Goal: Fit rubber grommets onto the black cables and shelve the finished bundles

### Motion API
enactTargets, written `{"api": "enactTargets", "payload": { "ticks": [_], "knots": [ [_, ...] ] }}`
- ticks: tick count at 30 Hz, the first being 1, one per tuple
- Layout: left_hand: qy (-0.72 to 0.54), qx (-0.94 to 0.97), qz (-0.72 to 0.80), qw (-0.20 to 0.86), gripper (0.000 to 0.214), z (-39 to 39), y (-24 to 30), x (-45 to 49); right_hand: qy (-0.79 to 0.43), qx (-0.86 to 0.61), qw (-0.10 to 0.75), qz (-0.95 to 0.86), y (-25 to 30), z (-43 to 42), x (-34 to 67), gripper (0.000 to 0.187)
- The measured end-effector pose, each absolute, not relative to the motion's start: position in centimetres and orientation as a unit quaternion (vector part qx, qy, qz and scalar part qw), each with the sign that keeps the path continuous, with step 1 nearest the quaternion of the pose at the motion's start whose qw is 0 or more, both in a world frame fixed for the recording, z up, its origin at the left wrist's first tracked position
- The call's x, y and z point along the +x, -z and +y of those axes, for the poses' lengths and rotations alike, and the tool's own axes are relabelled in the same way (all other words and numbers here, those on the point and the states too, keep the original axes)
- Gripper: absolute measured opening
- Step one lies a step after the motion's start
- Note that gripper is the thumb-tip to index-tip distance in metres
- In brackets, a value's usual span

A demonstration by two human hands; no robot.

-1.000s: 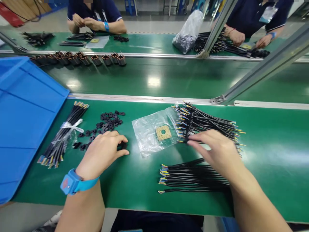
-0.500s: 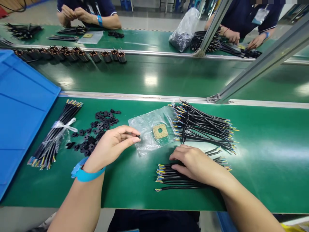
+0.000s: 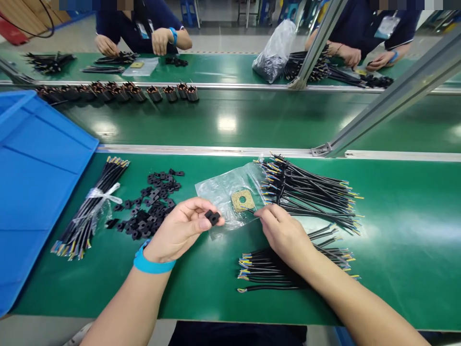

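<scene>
My left hand pinches a small black plastic clip between thumb and fingers. Opposite it, my right hand is closed on a black cable, whose stripped end points left toward the clip, the two apart. Beneath that cable end a yellow sponge with a round hole lies on a clear plastic bag. Loose black cables rest below my right hand. Beyond it is a pile of cables with black pieces on their left ends. Many black clips are heaped left of my left hand.
A tied cable bundle lies at the left beside a blue bin. Behind the metal rail stand several copper-wound parts. A slanted metal post rises at the right. Two co-workers sit across the bench.
My right hand has lifted a cable from the loose ones and moved up and left. My left hand has turned, showing the clip. The view has shifted slightly.
</scene>
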State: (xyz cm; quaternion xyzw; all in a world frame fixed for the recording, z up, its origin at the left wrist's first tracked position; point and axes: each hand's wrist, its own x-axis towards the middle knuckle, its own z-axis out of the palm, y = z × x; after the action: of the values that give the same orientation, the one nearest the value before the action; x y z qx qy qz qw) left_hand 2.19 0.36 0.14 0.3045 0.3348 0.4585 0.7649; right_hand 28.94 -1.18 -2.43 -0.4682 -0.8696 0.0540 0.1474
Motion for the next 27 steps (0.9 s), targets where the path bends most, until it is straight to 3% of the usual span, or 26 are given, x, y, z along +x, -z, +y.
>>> {"api": "enactTargets", "payload": {
  "ticks": [5,12,19,27],
  "knots": [
    [-0.459,0.284,0.326,0.776,0.024,0.2,-0.3,2.3,0.022,-0.462,0.067,-0.884,2.3,-1.2,28.5,0.019],
    [-0.440,0.286,0.356,0.773,0.025,0.2,-0.2,2.8,0.051,-0.457,0.053,-0.886,2.0,-1.1,28.5,0.025],
    [-0.444,0.267,0.412,0.750,0.028,0.5,0.4,3.7,-0.127,-0.442,0.320,-0.828,-0.5,-1.0,29.1,0.018],
    [-0.432,0.264,0.395,0.766,0.029,0.1,0.8,4.5,-0.214,-0.398,0.390,-0.802,-2.9,-2.3,28.3,0.022]
  ]
}}
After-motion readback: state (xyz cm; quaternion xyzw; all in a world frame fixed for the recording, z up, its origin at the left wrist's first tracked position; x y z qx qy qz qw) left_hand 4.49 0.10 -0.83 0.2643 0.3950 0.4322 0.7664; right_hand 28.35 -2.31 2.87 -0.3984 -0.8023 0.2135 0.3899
